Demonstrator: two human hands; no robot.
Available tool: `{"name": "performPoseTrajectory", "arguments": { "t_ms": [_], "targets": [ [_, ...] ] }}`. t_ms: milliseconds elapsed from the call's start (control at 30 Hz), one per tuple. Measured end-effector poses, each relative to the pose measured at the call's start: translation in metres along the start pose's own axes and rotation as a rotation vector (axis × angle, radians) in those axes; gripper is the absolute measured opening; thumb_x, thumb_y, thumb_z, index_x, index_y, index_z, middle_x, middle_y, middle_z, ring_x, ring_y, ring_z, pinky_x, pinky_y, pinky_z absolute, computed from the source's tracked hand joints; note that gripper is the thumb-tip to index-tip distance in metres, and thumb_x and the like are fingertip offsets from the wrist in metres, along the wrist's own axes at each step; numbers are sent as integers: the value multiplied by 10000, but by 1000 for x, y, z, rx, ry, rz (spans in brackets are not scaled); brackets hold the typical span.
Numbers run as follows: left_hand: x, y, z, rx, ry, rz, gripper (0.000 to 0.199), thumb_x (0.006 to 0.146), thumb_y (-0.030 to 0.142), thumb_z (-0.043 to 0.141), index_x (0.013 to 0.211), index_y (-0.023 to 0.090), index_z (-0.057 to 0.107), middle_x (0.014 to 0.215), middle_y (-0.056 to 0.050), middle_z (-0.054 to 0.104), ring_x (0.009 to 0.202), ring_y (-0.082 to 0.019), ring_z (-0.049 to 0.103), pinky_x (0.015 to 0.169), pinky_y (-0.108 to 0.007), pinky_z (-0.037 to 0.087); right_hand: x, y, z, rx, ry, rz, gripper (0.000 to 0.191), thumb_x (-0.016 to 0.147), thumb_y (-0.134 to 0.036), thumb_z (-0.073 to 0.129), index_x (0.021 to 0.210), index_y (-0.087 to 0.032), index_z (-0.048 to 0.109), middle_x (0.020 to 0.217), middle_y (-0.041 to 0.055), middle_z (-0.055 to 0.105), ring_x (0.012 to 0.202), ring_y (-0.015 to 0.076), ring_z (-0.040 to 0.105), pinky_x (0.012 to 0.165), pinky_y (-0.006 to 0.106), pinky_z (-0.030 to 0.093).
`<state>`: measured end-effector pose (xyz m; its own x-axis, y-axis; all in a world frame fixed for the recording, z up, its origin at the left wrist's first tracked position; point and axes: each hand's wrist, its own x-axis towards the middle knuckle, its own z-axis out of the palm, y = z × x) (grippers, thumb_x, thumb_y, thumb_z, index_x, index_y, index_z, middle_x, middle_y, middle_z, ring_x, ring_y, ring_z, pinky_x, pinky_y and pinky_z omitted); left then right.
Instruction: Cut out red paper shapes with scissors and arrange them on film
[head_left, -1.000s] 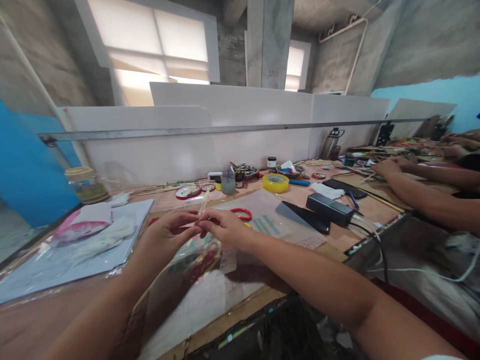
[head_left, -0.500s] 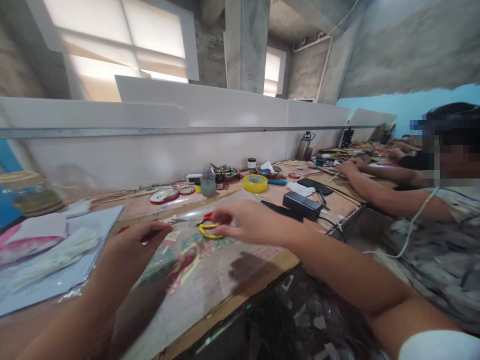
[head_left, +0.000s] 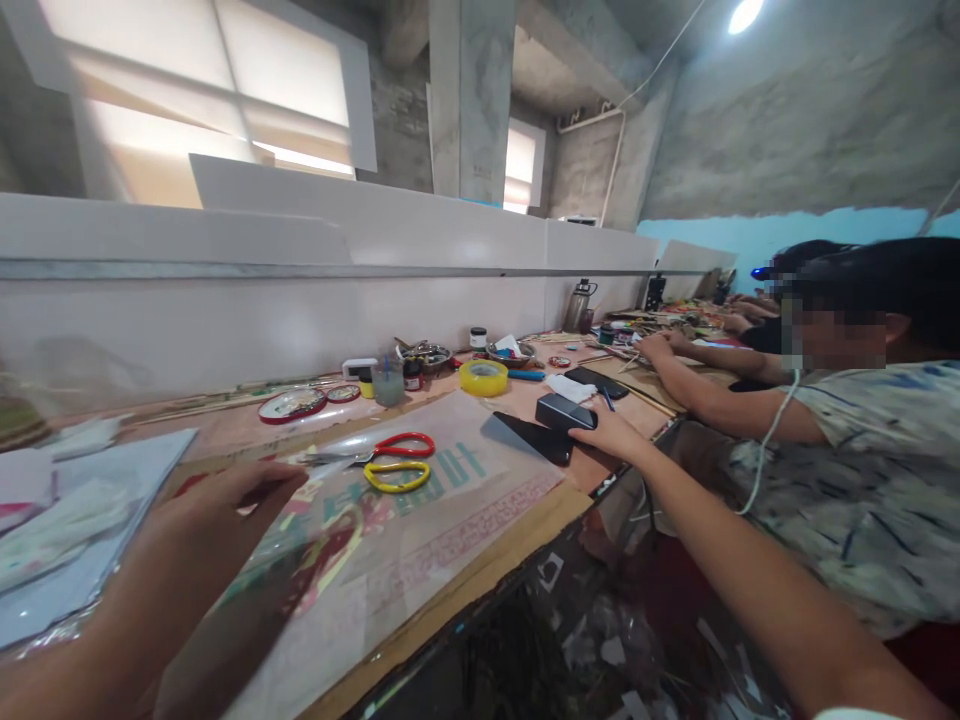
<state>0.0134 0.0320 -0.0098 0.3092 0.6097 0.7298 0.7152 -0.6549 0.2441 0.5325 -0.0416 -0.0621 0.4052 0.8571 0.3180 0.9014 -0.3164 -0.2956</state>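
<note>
Scissors with one red and one yellow handle (head_left: 397, 487) lie on a clear sheet (head_left: 442, 560) over printed paper. My left hand (head_left: 225, 515) is just left of the blades, its thumb and fingertips pinched together. Anything between those fingertips is too small or hidden to make out. Farther right, my right hand (head_left: 611, 432) grips the right end of a black box-shaped device (head_left: 562, 411). Beside that device, a flat black phone-like slab (head_left: 529, 438) lies on the sheet's far right corner.
A roll of yellow tape (head_left: 483, 378), a cup of cloudy liquid (head_left: 388, 382) and red-rimmed lids (head_left: 292, 404) stand along the back. Papers and tissue (head_left: 67, 530) lie at the left. At the right, a co-worker's arms (head_left: 705, 385) reach over the table.
My right hand has left the scissors handles and moved right onto the black box-shaped device. The scissors now lie free on the sheet. My left hand stays pinched near the blades.
</note>
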Motion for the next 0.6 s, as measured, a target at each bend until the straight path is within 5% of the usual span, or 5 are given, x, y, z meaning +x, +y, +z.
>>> {"name": "performPoseTrajectory", "arguments": {
  "t_ms": [167, 333, 600],
  "targets": [
    [1, 0, 1, 4, -9, 52, 222, 870, 451, 489, 826, 357, 685, 803, -3, 761, 711, -293, 703, 616, -383, 508, -6, 0, 8, -17, 68, -25, 445, 799, -366, 683, 1159, -114, 605, 1111, 184, 661, 997, 312, 661, 880, 391, 502],
    [1, -1, 2, 36, 21, 86, 194, 849, 467, 523, 806, 350, 671, 743, 11, 741, 648, -289, 676, 580, -379, 505, -18, -6, 9, -28, 160, -158, 534, 814, -292, 655, 1287, -116, 480, 1291, 231, 542, 1242, 367, 511, 1009, 486, 429],
    [-2, -29, 17, -119, 44, 88, 124, 819, 417, 594, 886, 407, 697, 839, 54, 757, 764, -311, 696, 566, -362, 510, -25, 15, -7, 28, 84, -444, 589, 800, -272, 691, 1321, -146, 448, 1324, 202, 510, 1295, 336, 466, 1091, 498, 375]
  ]
}}
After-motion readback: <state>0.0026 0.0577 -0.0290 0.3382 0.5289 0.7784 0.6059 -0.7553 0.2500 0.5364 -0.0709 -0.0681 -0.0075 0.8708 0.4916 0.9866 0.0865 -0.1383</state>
